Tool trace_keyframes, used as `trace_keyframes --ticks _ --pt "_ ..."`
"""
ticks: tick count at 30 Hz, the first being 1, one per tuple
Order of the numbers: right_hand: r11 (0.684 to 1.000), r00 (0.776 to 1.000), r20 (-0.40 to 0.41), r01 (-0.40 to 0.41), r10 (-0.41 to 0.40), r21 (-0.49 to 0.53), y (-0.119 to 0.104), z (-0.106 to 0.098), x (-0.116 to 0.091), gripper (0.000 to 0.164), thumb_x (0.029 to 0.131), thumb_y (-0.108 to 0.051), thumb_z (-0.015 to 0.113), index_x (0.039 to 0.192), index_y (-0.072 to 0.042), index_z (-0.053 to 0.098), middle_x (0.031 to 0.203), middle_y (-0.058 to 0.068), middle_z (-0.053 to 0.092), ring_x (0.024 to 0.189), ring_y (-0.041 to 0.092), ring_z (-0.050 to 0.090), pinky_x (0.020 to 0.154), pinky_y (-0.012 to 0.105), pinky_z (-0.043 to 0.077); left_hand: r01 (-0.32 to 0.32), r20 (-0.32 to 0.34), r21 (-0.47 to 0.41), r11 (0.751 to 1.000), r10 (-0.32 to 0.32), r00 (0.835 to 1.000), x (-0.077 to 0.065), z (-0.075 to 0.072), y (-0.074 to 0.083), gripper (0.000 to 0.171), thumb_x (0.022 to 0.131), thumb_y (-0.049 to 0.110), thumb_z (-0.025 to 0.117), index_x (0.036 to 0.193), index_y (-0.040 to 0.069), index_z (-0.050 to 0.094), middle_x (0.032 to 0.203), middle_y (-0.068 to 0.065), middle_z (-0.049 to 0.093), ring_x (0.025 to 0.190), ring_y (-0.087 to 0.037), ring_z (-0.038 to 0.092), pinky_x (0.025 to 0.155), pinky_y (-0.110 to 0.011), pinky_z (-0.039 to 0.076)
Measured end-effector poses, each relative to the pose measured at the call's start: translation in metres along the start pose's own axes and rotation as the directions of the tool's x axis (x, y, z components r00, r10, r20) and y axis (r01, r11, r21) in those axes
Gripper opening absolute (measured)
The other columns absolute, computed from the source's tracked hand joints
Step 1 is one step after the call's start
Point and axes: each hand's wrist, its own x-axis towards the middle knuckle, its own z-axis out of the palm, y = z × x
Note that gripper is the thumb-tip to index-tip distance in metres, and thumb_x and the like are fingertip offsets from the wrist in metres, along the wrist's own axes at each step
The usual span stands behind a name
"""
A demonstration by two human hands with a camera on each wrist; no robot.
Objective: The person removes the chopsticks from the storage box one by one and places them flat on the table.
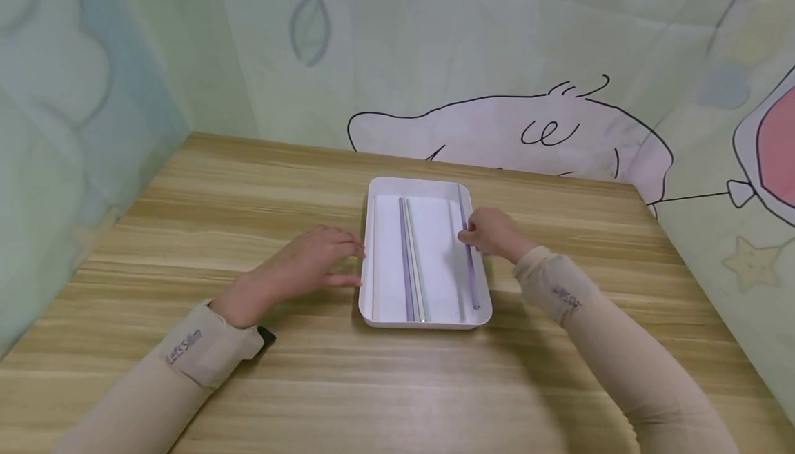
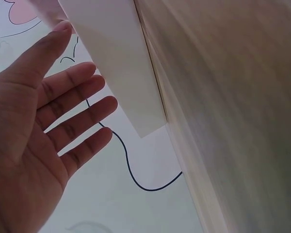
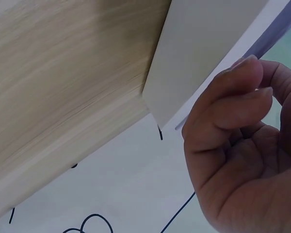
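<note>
A white rectangular tray (image 1: 441, 261) sits on the table, with several long thin sticks in it. Along its right side, my right hand (image 1: 495, 233) pinches a purple stick (image 1: 470, 271) between thumb and curled fingers; the stick lies at a slant over the tray. In the right wrist view, part of that purple stick (image 3: 274, 34) shows beyond the fingertips. My left hand (image 1: 317, 257) is at the tray's left rim, fingers spread and nearly straight; in the left wrist view its fingertips are beside the tray's outer wall (image 2: 121, 63). Whether they touch it I cannot tell.
Mid-tray lie another purple stick (image 1: 406, 261) and pale whitish and greenish sticks (image 1: 417, 268) close together. A pale pinkish stick (image 1: 375, 261) runs along the left wall. The wooden table (image 1: 279, 364) meets a cartoon-printed backdrop (image 1: 435, 40) behind and at both sides.
</note>
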Motion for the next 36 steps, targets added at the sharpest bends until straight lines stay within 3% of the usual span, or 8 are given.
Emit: trace_keyframes --ticks 12,20,31,36 --pt "0.999 0.999 0.008 -0.038 0.038 -0.014 0.019 -0.004 -0.004 0.030 0.093 -0.019 0.055 0.066 -0.008 0.052 0.060 0.001 0.055 0.055 0.011 0.054 0.051 0.019 0.039 -0.009 -0.008 0.004 1.000 0.009 1.000 0.001 0.002 -0.001 0.040 0.080 0.034 0.075 0.106 0.004 0.069 0.112 -0.011 0.069 0.107 -0.028 0.064 0.095 -0.048 0.049" --pt "1.000 1.000 -0.007 -0.013 0.013 -0.009 0.028 -0.006 -0.008 0.034 0.094 -0.021 0.055 0.063 -0.008 0.054 0.055 -0.002 0.055 0.050 0.009 0.051 0.050 0.020 0.038 0.000 -0.007 -0.006 1.000 0.000 1.000 0.000 0.002 -0.002 0.039 0.081 0.034 0.074 0.107 0.005 0.069 0.112 -0.010 0.069 0.106 -0.029 0.064 0.094 -0.049 0.049" --pt "0.999 1.000 0.007 0.012 -0.012 -0.051 0.043 0.008 -0.007 0.033 0.093 -0.020 0.053 0.062 -0.008 0.054 0.050 -0.005 0.045 0.048 0.009 0.041 0.047 0.020 0.033 -0.037 -0.041 -0.009 0.999 0.037 0.998 -0.001 0.003 -0.004 0.035 0.080 0.031 0.076 0.104 0.006 0.070 0.107 -0.008 0.070 0.101 -0.026 0.065 0.093 -0.047 0.050" --pt "0.999 1.000 0.031 0.002 -0.001 -0.051 0.048 0.017 -0.002 0.034 0.094 -0.021 0.055 0.063 -0.007 0.055 0.054 -0.002 0.048 0.051 0.010 0.044 0.048 0.021 0.036 -0.027 -0.040 -0.008 1.000 0.026 0.999 -0.002 0.002 -0.003 0.036 0.080 0.031 0.076 0.105 0.006 0.069 0.109 -0.009 0.070 0.102 -0.027 0.065 0.093 -0.047 0.050"
